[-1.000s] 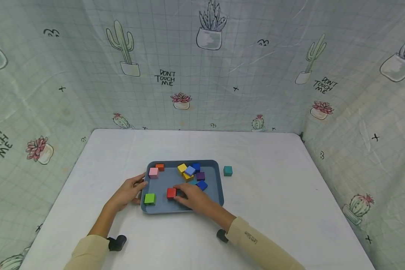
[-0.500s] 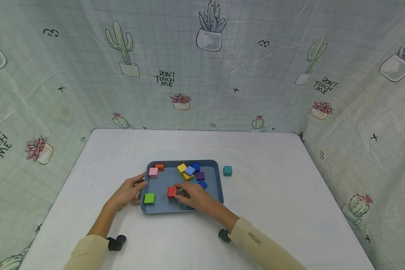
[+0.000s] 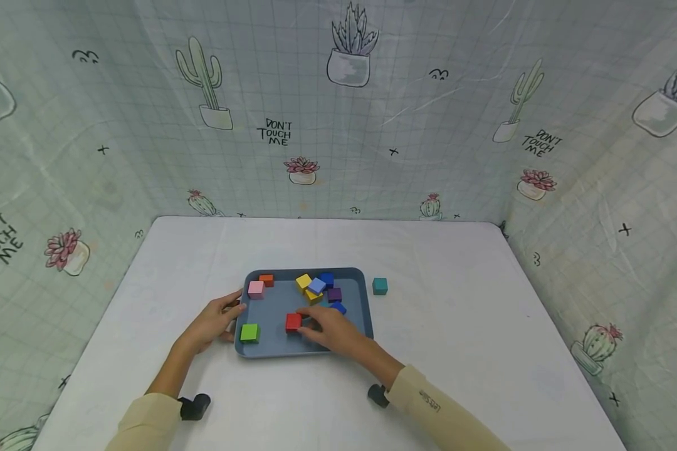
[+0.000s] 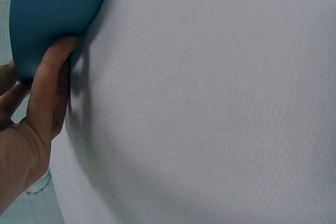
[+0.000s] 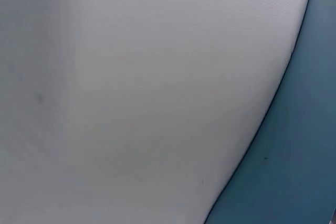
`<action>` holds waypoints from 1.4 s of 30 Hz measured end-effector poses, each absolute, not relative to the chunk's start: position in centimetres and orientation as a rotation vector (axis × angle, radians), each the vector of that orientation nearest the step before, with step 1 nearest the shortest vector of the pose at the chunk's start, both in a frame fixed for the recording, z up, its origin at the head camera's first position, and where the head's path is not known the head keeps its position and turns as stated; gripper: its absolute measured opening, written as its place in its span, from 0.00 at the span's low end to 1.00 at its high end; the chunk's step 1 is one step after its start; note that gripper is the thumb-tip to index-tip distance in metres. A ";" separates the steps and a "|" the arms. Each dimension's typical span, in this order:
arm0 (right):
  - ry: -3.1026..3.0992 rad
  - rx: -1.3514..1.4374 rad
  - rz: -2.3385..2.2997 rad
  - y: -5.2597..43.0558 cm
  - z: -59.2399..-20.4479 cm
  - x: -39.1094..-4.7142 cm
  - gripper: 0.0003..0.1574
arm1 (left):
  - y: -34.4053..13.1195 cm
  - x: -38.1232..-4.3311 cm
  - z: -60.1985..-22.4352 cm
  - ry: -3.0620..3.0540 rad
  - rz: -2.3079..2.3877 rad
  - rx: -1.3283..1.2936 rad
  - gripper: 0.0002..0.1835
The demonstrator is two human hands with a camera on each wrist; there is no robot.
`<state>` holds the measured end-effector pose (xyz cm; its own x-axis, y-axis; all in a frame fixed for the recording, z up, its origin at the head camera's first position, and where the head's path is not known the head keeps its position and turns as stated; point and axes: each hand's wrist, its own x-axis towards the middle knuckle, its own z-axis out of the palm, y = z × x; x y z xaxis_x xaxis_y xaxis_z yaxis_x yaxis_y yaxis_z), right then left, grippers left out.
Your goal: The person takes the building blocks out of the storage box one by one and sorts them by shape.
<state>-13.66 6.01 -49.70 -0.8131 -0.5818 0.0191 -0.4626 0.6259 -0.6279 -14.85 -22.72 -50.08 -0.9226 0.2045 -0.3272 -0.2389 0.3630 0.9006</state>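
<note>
your right hand pinches the red cube, thumb against fingers, just seven o'clock of the middle of the tray. your left hand, fingers loosely extended, touches the tray at nine. from the red cube, the green cube lies at nine, the pink cube at ten.

The white table bears a tray and a teal cube.
</note>
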 end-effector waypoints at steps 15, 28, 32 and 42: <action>2.646 -0.829 -0.997 6.6 -49.9 -13.4 0.26 | -22.6 -14.8 -50.3 2.249 1.575 -0.040 0.32; 2.675 -0.867 -0.996 7.2 -49.9 -13.8 0.26 | -22.8 -14.9 -50.3 2.247 1.592 -0.035 0.32; 2.692 -0.858 -0.979 7.5 -49.9 -13.8 0.27 | -22.9 -14.9 -50.3 2.242 1.592 -0.033 0.32; 2.681 -0.860 -0.989 8.1 -50.0 -13.5 0.27 | -22.9 -14.8 -50.3 2.241 1.584 -0.014 0.33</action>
